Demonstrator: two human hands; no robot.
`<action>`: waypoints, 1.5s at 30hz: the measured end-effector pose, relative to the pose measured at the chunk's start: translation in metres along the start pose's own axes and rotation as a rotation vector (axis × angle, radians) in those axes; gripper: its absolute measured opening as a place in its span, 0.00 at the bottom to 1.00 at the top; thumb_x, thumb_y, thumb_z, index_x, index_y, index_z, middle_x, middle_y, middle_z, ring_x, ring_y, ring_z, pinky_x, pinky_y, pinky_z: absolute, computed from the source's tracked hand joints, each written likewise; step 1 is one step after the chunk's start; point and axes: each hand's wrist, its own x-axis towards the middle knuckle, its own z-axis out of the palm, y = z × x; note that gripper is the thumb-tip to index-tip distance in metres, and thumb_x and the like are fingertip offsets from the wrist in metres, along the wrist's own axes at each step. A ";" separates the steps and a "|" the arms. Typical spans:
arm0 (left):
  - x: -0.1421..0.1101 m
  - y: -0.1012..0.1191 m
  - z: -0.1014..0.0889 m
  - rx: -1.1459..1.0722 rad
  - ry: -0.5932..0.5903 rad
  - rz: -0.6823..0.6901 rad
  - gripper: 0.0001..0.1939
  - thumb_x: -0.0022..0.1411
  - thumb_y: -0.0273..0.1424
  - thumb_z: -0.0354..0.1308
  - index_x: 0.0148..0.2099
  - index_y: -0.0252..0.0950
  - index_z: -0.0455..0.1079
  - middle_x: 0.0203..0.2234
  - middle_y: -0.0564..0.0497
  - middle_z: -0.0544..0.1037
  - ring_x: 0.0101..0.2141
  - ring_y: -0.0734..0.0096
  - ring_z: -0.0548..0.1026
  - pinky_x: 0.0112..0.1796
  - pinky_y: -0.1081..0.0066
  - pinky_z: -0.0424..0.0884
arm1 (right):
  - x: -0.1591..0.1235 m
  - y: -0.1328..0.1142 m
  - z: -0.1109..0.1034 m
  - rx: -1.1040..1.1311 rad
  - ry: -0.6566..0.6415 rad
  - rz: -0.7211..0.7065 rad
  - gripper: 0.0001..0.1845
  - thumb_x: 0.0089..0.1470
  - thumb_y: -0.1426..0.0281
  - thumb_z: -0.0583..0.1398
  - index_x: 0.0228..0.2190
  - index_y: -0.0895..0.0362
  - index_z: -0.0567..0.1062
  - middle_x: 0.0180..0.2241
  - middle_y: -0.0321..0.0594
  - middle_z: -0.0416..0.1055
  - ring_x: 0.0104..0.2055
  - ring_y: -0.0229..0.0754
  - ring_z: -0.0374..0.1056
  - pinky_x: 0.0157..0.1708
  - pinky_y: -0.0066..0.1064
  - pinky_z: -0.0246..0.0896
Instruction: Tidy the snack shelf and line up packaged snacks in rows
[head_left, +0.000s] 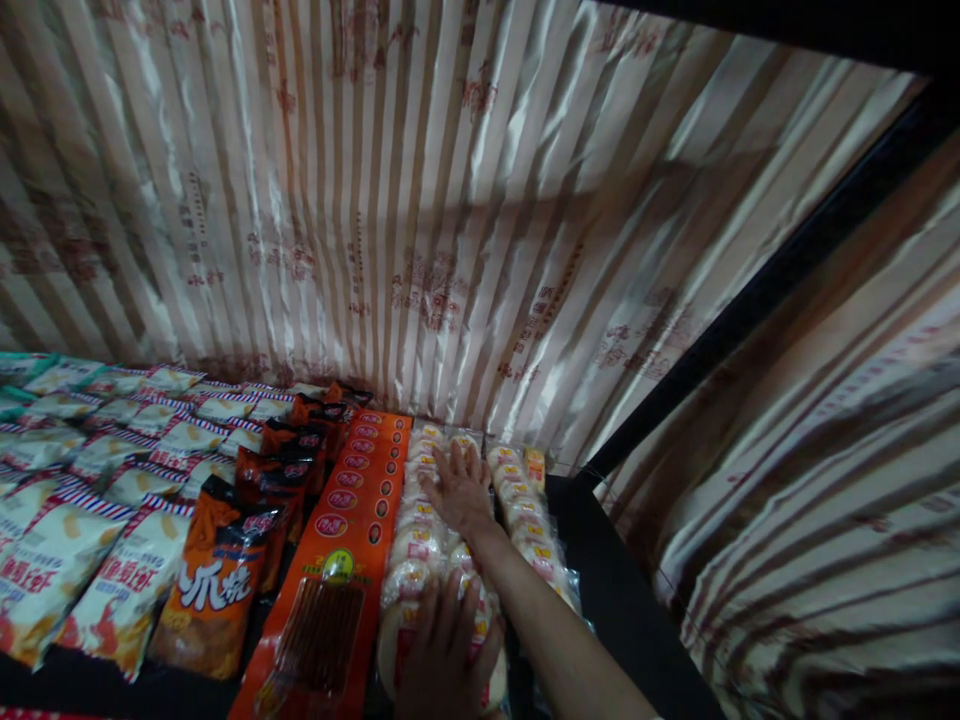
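Observation:
Clear packs of round white crackers [424, 545] stand in overlapping rows on a black shelf. My right hand [459, 492] reaches to the far end of these rows, its spread fingers lying flat on the packs. Nearer to me, my left hand [442, 645] rests palm down on the front packs, fingers apart, and covers part of them. Neither hand is closed around anything. A further row of cracker packs [529, 520] runs just right of my right hand. Left of both hands lie orange-red packets [341, 540] with brown sticks showing through a window.
Orange and black snack bags [217, 590] stand farther left, beside many white snack bags [101, 590]. A silvery striped sheet [420, 220] hangs behind the goods. At the right, a dark post [720, 330] slants up from the black shelf [637, 600].

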 end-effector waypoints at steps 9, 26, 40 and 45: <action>0.009 -0.001 -0.020 -0.041 -0.134 0.038 0.34 0.58 0.51 0.47 0.60 0.35 0.59 0.56 0.39 0.66 0.59 0.50 0.57 0.58 0.51 0.43 | -0.009 0.015 -0.007 0.204 0.297 -0.061 0.28 0.59 0.57 0.49 0.57 0.55 0.62 0.64 0.47 0.48 0.66 0.54 0.37 0.61 0.54 0.36; 0.027 0.019 -0.042 -0.039 -0.254 -0.080 0.21 0.64 0.36 0.48 0.57 0.35 0.63 0.58 0.45 0.64 0.60 0.60 0.56 0.59 0.57 0.45 | -0.137 0.151 0.001 0.644 0.325 0.256 0.37 0.56 0.48 0.45 0.57 0.60 0.62 0.62 0.46 0.52 0.65 0.47 0.46 0.64 0.44 0.38; 0.021 0.069 -0.023 -0.053 -0.230 0.066 0.27 0.60 0.46 0.49 0.57 0.37 0.62 0.55 0.44 0.67 0.58 0.59 0.59 0.56 0.59 0.47 | -0.146 0.136 0.009 0.771 0.207 0.291 0.42 0.55 0.46 0.44 0.60 0.64 0.56 0.62 0.47 0.53 0.64 0.46 0.48 0.64 0.40 0.40; 0.022 0.067 -0.015 -0.052 -0.216 0.096 0.24 0.60 0.43 0.50 0.55 0.37 0.64 0.53 0.45 0.70 0.58 0.59 0.60 0.57 0.59 0.46 | -0.140 0.125 0.016 0.764 0.223 0.234 0.40 0.56 0.46 0.42 0.59 0.60 0.59 0.61 0.44 0.55 0.64 0.45 0.49 0.63 0.39 0.42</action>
